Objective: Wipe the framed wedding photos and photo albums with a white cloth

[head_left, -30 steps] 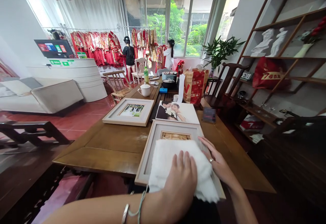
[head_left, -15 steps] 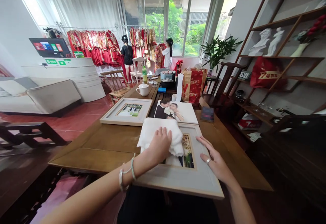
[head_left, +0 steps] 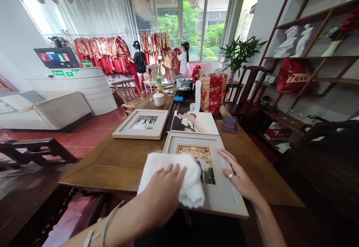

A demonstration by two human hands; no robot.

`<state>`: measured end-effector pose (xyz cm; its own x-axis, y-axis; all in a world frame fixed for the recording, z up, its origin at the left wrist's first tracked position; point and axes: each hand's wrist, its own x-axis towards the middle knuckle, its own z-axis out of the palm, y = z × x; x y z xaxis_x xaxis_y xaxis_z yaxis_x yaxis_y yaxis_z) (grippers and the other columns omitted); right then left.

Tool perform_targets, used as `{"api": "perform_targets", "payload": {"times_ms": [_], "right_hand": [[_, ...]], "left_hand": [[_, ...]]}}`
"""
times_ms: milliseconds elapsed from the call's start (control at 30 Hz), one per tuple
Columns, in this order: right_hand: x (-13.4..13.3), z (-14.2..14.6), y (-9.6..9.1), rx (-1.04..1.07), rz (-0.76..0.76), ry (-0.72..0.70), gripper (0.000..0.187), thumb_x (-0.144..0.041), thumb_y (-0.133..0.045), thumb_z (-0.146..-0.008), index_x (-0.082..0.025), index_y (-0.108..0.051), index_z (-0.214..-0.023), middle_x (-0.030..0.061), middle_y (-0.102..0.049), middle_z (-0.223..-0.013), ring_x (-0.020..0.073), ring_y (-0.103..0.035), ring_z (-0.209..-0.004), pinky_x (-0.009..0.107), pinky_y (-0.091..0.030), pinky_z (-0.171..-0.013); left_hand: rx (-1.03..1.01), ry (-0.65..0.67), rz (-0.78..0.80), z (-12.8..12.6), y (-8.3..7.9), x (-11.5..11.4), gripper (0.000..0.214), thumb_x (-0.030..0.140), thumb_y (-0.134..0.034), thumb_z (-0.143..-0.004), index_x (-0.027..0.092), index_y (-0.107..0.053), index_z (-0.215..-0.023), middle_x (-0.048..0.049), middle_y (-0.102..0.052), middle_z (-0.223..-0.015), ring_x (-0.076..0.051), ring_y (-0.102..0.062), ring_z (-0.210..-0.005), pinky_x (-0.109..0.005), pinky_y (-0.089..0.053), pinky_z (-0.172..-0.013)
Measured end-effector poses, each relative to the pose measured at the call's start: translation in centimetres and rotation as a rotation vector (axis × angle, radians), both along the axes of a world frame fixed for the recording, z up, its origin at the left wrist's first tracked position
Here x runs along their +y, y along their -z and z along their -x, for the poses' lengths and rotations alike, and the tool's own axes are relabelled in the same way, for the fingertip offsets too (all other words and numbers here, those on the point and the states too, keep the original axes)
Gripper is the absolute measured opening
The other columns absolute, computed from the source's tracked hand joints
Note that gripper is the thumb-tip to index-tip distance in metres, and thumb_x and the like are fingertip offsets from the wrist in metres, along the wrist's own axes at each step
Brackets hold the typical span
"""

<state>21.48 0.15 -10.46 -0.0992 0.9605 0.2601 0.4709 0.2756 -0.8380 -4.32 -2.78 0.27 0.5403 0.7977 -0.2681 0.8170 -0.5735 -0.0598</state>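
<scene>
My left hand [head_left: 165, 187] presses a folded white towel [head_left: 157, 164] against the near left part of a picture frame [head_left: 221, 202], fingers bent over the cloth. Tilted towards me, this frame has a light wooden rim, a pale grey mat and a wedding photo [head_left: 209, 166] in its middle; the towel hides its lower left side. My right hand [head_left: 238, 174], with a ring on it, grips the frame's right edge. Behind it lies an unframed photo print of a couple [head_left: 206, 122]. A second framed photo [head_left: 127, 129] lies flat to the left.
Further back on the wooden table [head_left: 112, 164] stand a white lidded mug [head_left: 157, 99], a green bottle [head_left: 159, 83], a red and tan paper bag [head_left: 215, 93] and a small dark card [head_left: 229, 124]. Two people stand by racks of red garments [head_left: 103, 54]. Shelves [head_left: 316, 61] rise at right.
My left hand has drawn the towel down and left towards me, uncovering the upper part of the wedding photo. My right hand stays on the frame's right edge.
</scene>
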Motion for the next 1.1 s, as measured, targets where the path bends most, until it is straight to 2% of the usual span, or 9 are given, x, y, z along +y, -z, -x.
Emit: {"api": "perform_targets", "payload": {"times_ms": [200, 333, 467, 567, 633, 767, 900, 1000, 1100], "right_hand": [[0.0, 0.1, -0.1, 0.012, 0.006, 0.016, 0.052, -0.020, -0.043, -0.083, -0.032, -0.039, -0.133, 0.0027, -0.031, -0.145, 0.0189, -0.024, -0.137, 0.043, -0.014, -0.113], [0.1, 0.2, -0.2, 0.019, 0.025, 0.021, 0.053, -0.019, -0.042, -0.082, -0.031, -0.039, -0.133, 0.0026, -0.031, -0.145, 0.0188, -0.024, -0.137, 0.043, -0.013, -0.113], [0.1, 0.2, -0.3, 0.025, 0.042, 0.026, 0.053, -0.018, -0.042, -0.081, -0.031, -0.040, -0.133, 0.0018, -0.031, -0.145, 0.0185, -0.025, -0.136, 0.042, -0.014, -0.113], [0.0, 0.2, -0.3, 0.037, 0.017, 0.030, 0.054, -0.017, -0.043, -0.080, -0.031, -0.041, -0.132, 0.0023, -0.033, -0.144, 0.0185, -0.026, -0.136, 0.043, -0.016, -0.113], [0.1, 0.1, -0.2, 0.042, 0.003, 0.029, 0.055, -0.016, -0.044, -0.079, -0.031, -0.041, -0.131, 0.0027, -0.034, -0.144, 0.0181, -0.027, -0.135, 0.043, -0.017, -0.112], [0.2, 0.0, 0.1, 0.038, -0.033, 0.019, 0.055, -0.016, -0.044, -0.079, -0.032, -0.042, -0.131, 0.0033, -0.036, -0.143, 0.0176, -0.028, -0.135, 0.044, -0.016, -0.113], [0.2, -0.1, 0.0, 0.033, -0.047, 0.012, 0.053, -0.018, -0.044, -0.080, -0.031, -0.042, -0.132, 0.0048, -0.036, -0.143, 0.0183, -0.027, -0.135, 0.045, -0.016, -0.113], [0.2, -0.1, 0.0, 0.036, -0.047, 0.014, 0.051, -0.022, -0.046, -0.081, -0.029, -0.043, -0.132, 0.0058, -0.037, -0.142, 0.0202, -0.028, -0.135, 0.045, -0.018, -0.112], [0.3, -0.1, 0.3, 0.052, -0.046, 0.035, 0.049, -0.025, -0.047, -0.082, -0.030, -0.043, -0.131, 0.0049, -0.038, -0.142, 0.0213, -0.029, -0.135, 0.044, -0.019, -0.112]], "left_hand": [[-0.178, -0.080, -0.244, -0.9, 2.7, 8.2, 0.078, 0.005, -0.043, -0.067, 0.008, -0.018, -0.141, -0.0181, -0.020, -0.148, -0.025, -0.022, -0.135, -0.041, -0.024, -0.107], [-0.166, -0.126, -0.263, -2.7, 2.8, 10.7, 0.072, 0.006, -0.041, -0.071, 0.004, -0.018, -0.140, -0.0189, -0.019, -0.148, -0.029, -0.021, -0.135, -0.044, -0.024, -0.107], [-0.108, -0.111, -0.201, -3.2, 2.2, 8.5, 0.069, 0.005, -0.044, -0.070, 0.004, -0.027, -0.138, -0.0226, -0.029, -0.143, -0.039, -0.030, -0.128, -0.059, -0.033, -0.096], [-0.060, -0.029, -0.123, -2.1, 1.9, 3.8, 0.066, 0.005, -0.044, -0.071, 0.006, -0.032, -0.136, -0.0233, -0.036, -0.139, -0.038, -0.037, -0.124, -0.059, -0.038, -0.092], [-0.015, 0.071, -0.037, -1.1, 2.1, 0.3, 0.069, 0.007, -0.045, -0.072, 0.007, -0.027, -0.139, -0.0232, -0.031, -0.142, -0.039, -0.031, -0.128, -0.060, -0.034, -0.096], [-0.042, 0.192, 0.004, -0.5, 3.9, -4.2, 0.074, 0.003, -0.039, -0.075, 0.017, -0.018, -0.144, -0.0156, -0.025, -0.146, -0.039, -0.025, -0.131, -0.061, -0.035, -0.096], [-0.144, 0.214, -0.123, -2.3, 5.5, -3.0, 0.080, 0.014, -0.048, -0.073, 0.013, -0.012, -0.144, -0.0169, -0.020, -0.148, -0.039, -0.016, -0.134, -0.062, -0.026, -0.101], [-0.140, 0.182, -0.218, -4.4, 5.6, 0.2, 0.081, 0.021, -0.053, -0.073, 0.008, -0.015, -0.143, -0.0202, -0.021, -0.147, -0.039, -0.016, -0.134, -0.061, -0.023, -0.102], [-0.112, 0.170, -0.291, -6.6, 5.3, 3.7, 0.073, 0.016, -0.050, -0.077, 0.009, -0.018, -0.142, -0.0210, -0.023, -0.146, -0.037, -0.020, -0.133, -0.059, -0.026, -0.102]]}}
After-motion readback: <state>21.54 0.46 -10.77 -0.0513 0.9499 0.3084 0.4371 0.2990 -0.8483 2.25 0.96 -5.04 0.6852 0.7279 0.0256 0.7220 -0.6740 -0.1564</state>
